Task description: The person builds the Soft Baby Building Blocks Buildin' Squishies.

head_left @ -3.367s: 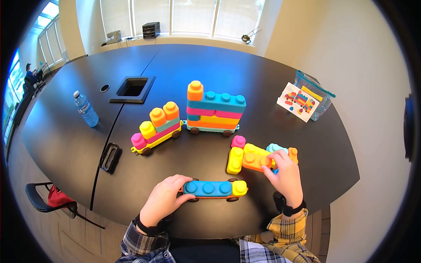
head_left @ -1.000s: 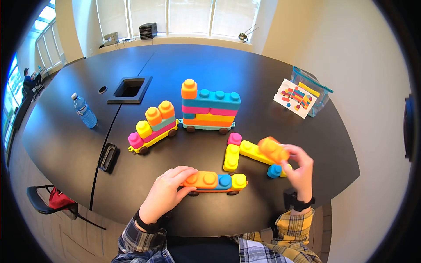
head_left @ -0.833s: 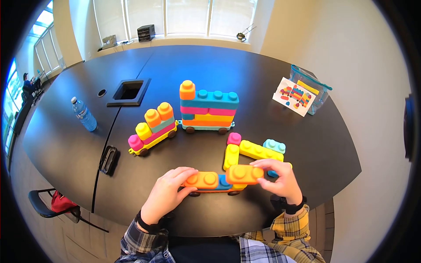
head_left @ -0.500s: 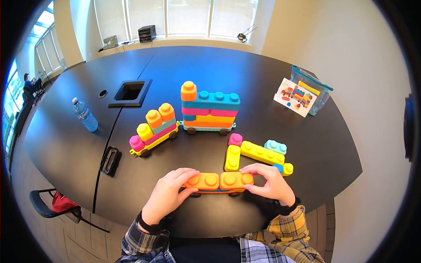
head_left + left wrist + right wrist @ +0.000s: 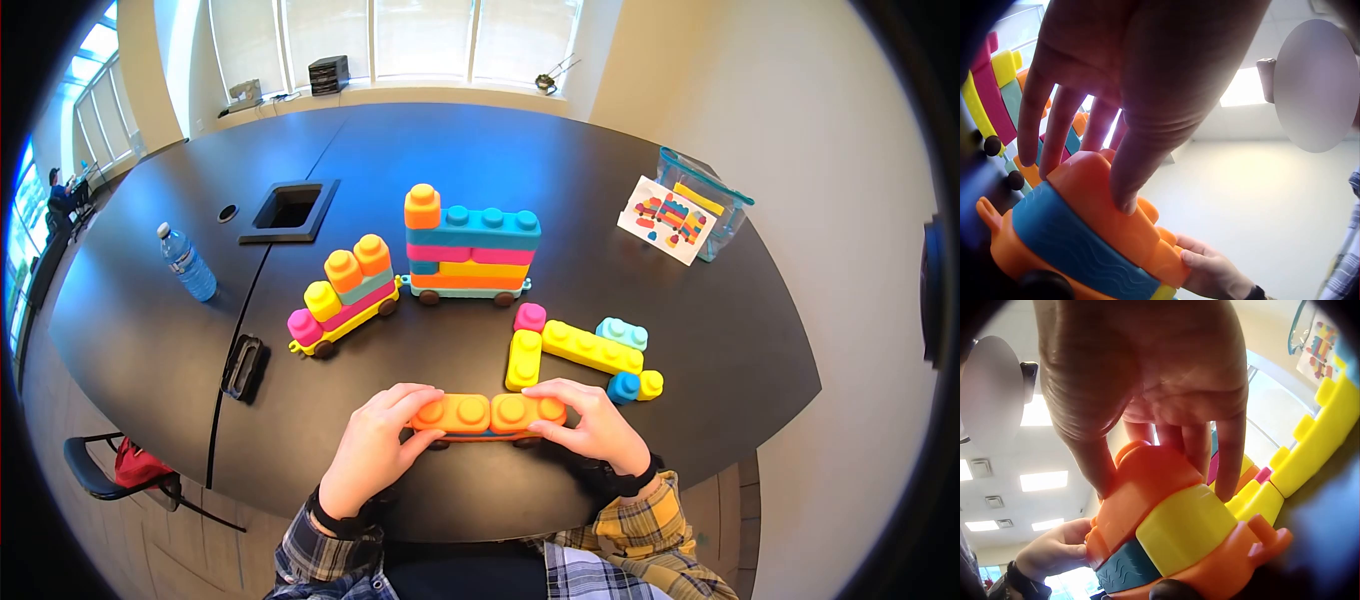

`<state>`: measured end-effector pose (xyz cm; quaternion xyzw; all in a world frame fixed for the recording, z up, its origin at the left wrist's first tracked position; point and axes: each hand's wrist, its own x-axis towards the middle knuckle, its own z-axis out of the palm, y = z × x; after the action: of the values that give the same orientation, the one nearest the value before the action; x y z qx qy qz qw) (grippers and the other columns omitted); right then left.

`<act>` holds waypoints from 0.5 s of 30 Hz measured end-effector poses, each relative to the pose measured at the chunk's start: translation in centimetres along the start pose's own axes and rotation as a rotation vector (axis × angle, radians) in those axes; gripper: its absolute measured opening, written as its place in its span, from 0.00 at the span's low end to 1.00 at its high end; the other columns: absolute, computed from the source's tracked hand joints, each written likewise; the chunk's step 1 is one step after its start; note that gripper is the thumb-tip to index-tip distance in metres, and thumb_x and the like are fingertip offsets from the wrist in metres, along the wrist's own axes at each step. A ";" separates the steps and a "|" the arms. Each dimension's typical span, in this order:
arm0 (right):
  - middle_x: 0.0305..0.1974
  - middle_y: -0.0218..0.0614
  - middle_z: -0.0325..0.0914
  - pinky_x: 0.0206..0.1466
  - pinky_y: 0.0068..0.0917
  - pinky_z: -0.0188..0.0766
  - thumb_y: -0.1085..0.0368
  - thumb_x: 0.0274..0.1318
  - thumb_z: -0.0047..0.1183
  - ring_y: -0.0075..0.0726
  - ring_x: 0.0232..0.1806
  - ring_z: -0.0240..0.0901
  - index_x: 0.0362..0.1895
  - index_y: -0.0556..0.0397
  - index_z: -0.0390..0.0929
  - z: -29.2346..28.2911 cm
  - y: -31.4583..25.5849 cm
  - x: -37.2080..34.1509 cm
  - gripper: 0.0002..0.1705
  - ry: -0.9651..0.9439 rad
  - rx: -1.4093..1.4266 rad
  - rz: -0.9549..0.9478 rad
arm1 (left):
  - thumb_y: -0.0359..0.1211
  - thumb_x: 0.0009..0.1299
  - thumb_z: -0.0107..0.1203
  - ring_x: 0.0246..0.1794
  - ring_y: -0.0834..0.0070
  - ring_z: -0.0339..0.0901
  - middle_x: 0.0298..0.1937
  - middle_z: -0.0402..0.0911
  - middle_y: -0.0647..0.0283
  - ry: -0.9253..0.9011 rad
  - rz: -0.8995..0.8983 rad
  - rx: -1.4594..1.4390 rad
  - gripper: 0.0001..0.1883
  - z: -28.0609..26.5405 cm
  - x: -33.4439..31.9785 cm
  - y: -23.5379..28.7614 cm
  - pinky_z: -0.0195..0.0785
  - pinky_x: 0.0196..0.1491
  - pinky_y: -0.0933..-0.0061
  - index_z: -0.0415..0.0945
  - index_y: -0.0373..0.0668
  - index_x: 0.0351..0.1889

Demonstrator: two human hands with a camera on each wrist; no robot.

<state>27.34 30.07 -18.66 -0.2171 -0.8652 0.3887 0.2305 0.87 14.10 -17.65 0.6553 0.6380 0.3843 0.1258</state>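
Note:
Side by side on a small wheeled car sit two orange two-stud blocks. My left hand [image 5: 372, 440] pinches the left orange block [image 5: 460, 412] between thumb and fingers. The right orange block [image 5: 513, 412] is pinched the same way by my right hand [image 5: 592, 428]. Beneath them, a blue block [image 5: 1079, 228] shows in the left wrist view and a yellow block [image 5: 1188, 531] in the right wrist view. Both lie on the car's orange base [image 5: 1007, 240], which has dark wheels and a hitch at each end.
Behind stand a stepped wagon [image 5: 345, 300] and a tall wagon [image 5: 472, 250]. To the right lie loose blocks, including a long yellow block [image 5: 590, 348] and a blue block [image 5: 624, 388]. A picture card [image 5: 660, 220] leans on a clear bag [image 5: 715, 215]. A bottle [image 5: 187, 262] stands left.
One orange block has come onto the car's left end under my left hand. My right hand has carried the second from the loose blocks onto the right end, covering the yellow block from above.

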 end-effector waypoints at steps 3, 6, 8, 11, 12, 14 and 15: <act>0.53 0.44 0.87 0.62 0.38 0.78 0.62 0.59 0.72 0.48 0.56 0.85 0.59 0.55 0.84 0.0 0.3 0.0 0.25 -0.011 0.013 0.015 | 0.27 0.61 0.74 0.56 0.53 0.84 0.55 0.86 0.55 0.009 0.003 0.002 0.24 0.0 -0.1 -0.1 0.78 0.60 0.60 0.81 0.39 0.57; 0.55 0.44 0.87 0.63 0.38 0.77 0.62 0.60 0.72 0.48 0.57 0.84 0.60 0.55 0.83 0.1 0.5 0.2 0.26 -0.013 0.021 0.005 | 0.27 0.61 0.74 0.56 0.53 0.84 0.55 0.86 0.55 0.010 -0.004 -0.017 0.24 0.0 -0.1 -0.2 0.78 0.61 0.60 0.81 0.39 0.57; 0.55 0.45 0.86 0.63 0.38 0.77 0.62 0.60 0.71 0.48 0.57 0.84 0.61 0.55 0.82 0.2 0.5 0.1 0.26 -0.016 0.010 0.011 | 0.27 0.61 0.74 0.56 0.53 0.84 0.56 0.86 0.55 0.011 -0.005 -0.022 0.24 -0.1 -0.1 -0.3 0.78 0.61 0.61 0.82 0.39 0.57; 0.56 0.45 0.86 0.62 0.38 0.77 0.62 0.61 0.71 0.48 0.57 0.84 0.62 0.54 0.82 0.2 0.3 0.0 0.26 -0.022 -0.007 0.026 | 0.27 0.62 0.74 0.57 0.53 0.84 0.56 0.86 0.55 0.012 -0.008 -0.026 0.25 -0.1 -0.1 -0.3 0.78 0.61 0.61 0.82 0.39 0.57; 0.56 0.45 0.85 0.62 0.38 0.77 0.62 0.61 0.71 0.48 0.56 0.84 0.62 0.54 0.82 0.1 0.2 0.0 0.26 -0.026 -0.011 0.033 | 0.27 0.62 0.74 0.57 0.53 0.84 0.56 0.86 0.55 0.011 -0.010 -0.024 0.25 -0.1 -0.2 -0.4 0.78 0.61 0.61 0.82 0.39 0.57; 0.56 0.44 0.85 0.62 0.38 0.77 0.62 0.61 0.71 0.48 0.56 0.84 0.62 0.54 0.82 0.1 0.0 0.0 0.26 -0.026 -0.031 0.035 | 0.27 0.62 0.74 0.57 0.53 0.84 0.56 0.86 0.55 0.012 -0.010 -0.025 0.25 -0.1 -0.1 -0.3 0.78 0.61 0.61 0.81 0.39 0.57; 0.55 0.44 0.85 0.62 0.38 0.77 0.62 0.61 0.71 0.48 0.56 0.84 0.63 0.54 0.82 0.1 -0.1 0.0 0.27 -0.027 -0.051 0.037 | 0.27 0.62 0.74 0.57 0.53 0.84 0.56 0.86 0.55 0.012 -0.013 -0.025 0.25 -0.1 -0.1 -0.3 0.78 0.61 0.60 0.81 0.39 0.57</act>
<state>27.30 29.95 -18.64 -0.2336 -0.8737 0.3737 0.2058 0.61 14.00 -17.85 0.6473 0.6379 0.3955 0.1327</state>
